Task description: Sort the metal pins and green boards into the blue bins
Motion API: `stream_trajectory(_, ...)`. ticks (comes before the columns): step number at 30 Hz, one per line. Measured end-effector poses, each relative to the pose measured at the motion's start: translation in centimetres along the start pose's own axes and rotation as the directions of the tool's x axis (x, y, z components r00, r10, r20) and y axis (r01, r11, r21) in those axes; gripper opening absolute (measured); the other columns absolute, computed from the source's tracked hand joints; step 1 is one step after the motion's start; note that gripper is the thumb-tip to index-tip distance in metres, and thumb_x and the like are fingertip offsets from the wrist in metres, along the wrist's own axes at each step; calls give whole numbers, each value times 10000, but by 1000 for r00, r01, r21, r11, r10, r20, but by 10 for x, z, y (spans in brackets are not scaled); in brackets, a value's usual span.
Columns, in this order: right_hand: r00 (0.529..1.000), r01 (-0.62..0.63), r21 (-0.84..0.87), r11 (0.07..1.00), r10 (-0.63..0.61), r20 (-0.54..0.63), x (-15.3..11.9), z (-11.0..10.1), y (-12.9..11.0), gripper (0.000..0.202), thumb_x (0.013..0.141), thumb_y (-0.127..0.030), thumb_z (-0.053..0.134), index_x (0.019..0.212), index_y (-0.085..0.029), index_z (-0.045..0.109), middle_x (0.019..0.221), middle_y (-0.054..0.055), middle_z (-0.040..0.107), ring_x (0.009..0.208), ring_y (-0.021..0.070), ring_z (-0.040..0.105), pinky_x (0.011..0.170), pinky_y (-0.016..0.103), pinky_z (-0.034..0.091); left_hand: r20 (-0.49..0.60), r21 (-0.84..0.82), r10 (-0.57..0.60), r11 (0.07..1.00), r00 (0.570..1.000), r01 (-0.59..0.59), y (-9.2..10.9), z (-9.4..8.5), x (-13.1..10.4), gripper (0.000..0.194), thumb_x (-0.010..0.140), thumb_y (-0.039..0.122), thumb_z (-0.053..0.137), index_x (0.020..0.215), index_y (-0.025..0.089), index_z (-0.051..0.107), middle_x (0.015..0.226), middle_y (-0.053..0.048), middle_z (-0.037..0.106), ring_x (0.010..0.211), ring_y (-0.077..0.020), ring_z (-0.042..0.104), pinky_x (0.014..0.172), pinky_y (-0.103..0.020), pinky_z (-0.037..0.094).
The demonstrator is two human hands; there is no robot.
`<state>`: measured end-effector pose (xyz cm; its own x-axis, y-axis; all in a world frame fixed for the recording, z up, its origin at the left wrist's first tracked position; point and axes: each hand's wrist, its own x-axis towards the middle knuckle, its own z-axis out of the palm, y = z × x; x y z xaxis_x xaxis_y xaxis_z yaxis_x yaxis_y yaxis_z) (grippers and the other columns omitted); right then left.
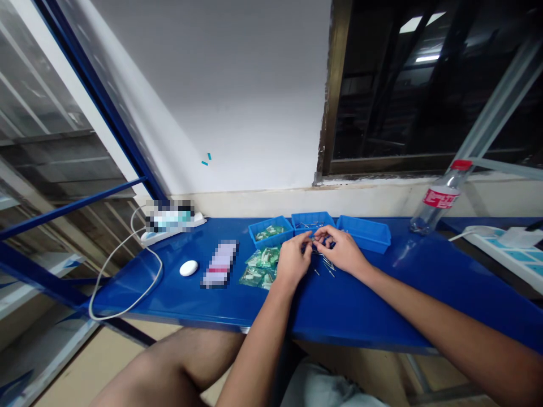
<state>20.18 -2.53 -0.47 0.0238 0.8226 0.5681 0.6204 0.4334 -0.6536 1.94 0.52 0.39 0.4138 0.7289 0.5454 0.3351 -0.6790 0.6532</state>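
Note:
My left hand point(294, 259) and my right hand point(339, 249) meet over the blue table, fingertips pinched close together. What they hold between them is too small to make out. Beneath and beside my right hand lie several thin metal pieces point(328, 265). Just left of my left hand are small clear bags with green and white contents point(257, 275). Behind the hands stand three blue bins: the left bin point(275, 242) holds similar bags, the middle bin point(313, 217) holds thin metal pieces, and the right bin point(368, 243) shows no contents.
A clear bottle with a red cap point(441, 198) stands at the back right. Left on the table are a white oval object point(189, 268), a blurred-out flat item point(220, 264) and a white power strip point(153, 236) with a looping cable. Another power strip point(504, 254) lies far right.

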Motion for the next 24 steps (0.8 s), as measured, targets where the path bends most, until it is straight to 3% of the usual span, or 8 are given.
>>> stream_trajectory(3,999,32,-7,999,-32,16,0,-1,-1,292,922,-270,615,1194,-240,717,972,57,727,773,193,668,693,328,564,-21,-20,-19,1000,1000,19,3,0,-1,400,971,177,622,1361,246,681,1070,-55,821,961,-244,776,962,-369,588)
stream_trajectory(6,998,69,-31,997,-68,15,1,-3,-1,246,946,-258,581,1115,-252,759,992,65,717,792,206,667,722,352,566,-27,-9,-39,999,999,39,7,-3,-1,264,1028,318,585,1203,233,765,1081,-73,821,979,-260,777,922,-345,584)
stream_trajectory(10,999,53,-5,999,-53,0,1,-4,2,169,910,-250,637,1031,-250,755,1002,59,735,790,214,670,733,365,564,6,1,-40,999,999,40,11,-6,-2,331,1040,441,563,1053,238,823,1023,-68,830,935,-267,784,847,-318,586)
stream_trajectory(16,998,45,38,998,-47,41,-1,-1,2,131,904,-257,650,997,-254,741,1019,57,748,778,213,688,746,374,584,23,-58,-91,994,996,92,6,-3,0,231,999,313,635,1111,240,824,1086,-73,825,990,-277,791,904,-358,605)
stream_trajectory(24,995,-95,168,981,88,49,-1,2,3,163,913,-364,704,993,-223,718,958,60,778,822,219,749,758,353,626,31,5,-105,994,994,105,2,-4,0,216,927,149,702,1088,241,813,1069,-54,828,986,-238,793,945,-343,605)
